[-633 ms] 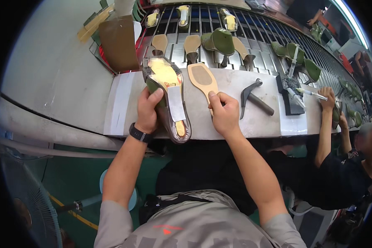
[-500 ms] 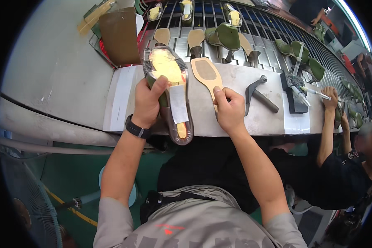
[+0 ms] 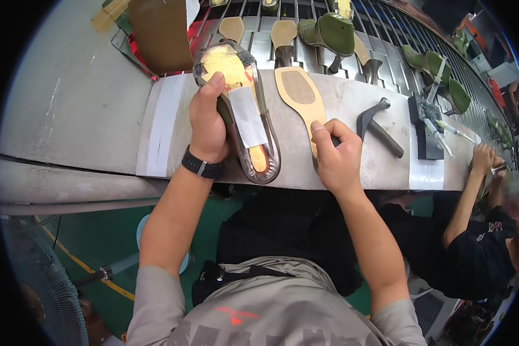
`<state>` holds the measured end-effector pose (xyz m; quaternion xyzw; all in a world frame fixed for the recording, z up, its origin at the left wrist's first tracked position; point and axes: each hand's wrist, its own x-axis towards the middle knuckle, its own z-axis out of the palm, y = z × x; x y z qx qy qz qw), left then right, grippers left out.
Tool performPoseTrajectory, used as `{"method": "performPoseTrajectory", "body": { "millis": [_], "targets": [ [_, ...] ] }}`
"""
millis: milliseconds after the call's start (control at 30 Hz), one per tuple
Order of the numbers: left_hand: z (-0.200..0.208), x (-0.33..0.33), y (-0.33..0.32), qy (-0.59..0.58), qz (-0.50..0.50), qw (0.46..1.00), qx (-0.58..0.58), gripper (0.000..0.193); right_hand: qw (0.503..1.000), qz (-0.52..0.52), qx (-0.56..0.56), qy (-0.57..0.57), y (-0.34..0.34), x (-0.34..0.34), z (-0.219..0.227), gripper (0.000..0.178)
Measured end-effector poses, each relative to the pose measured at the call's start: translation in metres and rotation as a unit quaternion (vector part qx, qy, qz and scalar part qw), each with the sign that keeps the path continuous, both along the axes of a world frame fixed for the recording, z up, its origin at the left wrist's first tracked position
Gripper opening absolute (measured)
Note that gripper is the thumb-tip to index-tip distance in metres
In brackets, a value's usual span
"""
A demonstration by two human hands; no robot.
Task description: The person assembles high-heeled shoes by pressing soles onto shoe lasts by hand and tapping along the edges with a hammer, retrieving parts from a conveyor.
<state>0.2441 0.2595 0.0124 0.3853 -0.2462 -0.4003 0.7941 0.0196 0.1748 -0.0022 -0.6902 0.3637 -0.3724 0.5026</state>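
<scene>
My left hand (image 3: 206, 130) grips a green shoe upper (image 3: 248, 117) turned underside up, its thumb lying along one edge. The shoe's underside shows yellow patches, a pale grey strip down the middle and a clear wrap round the rim. In my right hand (image 3: 339, 155) a tan shoe sole (image 3: 299, 92) with a darker oval patch is pinched at its narrow end, over the bench. The sole is apart from the shoe. What lies under the right fingers is hidden. Right of that hand rests a hammer (image 3: 384, 131) with a dark handle.
Behind the metal bench (image 3: 176, 144), a roller conveyor carries heeled soles (image 3: 284, 34) and green shoes (image 3: 328, 34). A dark block (image 3: 425, 130) holding syringe-like applicators stands to the right. Further right, a co-worker's hand (image 3: 483, 158) is at the bench. A fan (image 3: 37, 277) stands at lower left.
The view has shifted, so bench things appear further right and higher. The shoe is tilted more, toe to the left, and my left thumb lies nearer its toe. My right hand keeps its hold.
</scene>
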Motion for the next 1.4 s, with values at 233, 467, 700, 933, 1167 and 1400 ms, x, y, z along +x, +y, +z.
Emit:
{"method": "performPoseTrajectory", "body": {
  "millis": [233, 467, 700, 933, 1167, 1400],
  "targets": [
    [-0.015, -0.001, -0.006, 0.016, 0.018, 0.999, 0.030, 0.056, 0.973, -0.018, -0.207, 0.099, 0.016, -0.028, -0.003, 0.029],
    [-0.022, 0.005, -0.005, 0.037, 0.010, 0.998, 0.040, 0.056, 0.928, 0.018, -0.319, 0.190, 0.028, -0.040, -0.002, 0.032],
    [-0.022, 0.006, -0.002, 0.036, 0.008, 0.999, 0.022, 0.055, 0.999, -0.007, 0.007, 0.050, 0.100, -0.128, 0.002, 0.025],
    [0.000, -0.010, -0.007, -0.036, 0.022, 0.999, -0.011, 0.054, 0.900, -0.006, 0.407, -0.155, 0.126, -0.143, -0.023, 0.044],
    [0.029, -0.008, 0.008, -0.123, -0.092, 0.979, -0.134, 0.097, 0.925, 0.049, 0.354, -0.130, 0.084, -0.095, -0.013, 0.027],
    [0.103, -0.022, 0.018, -0.119, -0.120, 0.984, -0.052, 0.051, 0.940, 0.126, 0.236, -0.211, 0.086, -0.076, 0.064, 0.037]
  ]
}}
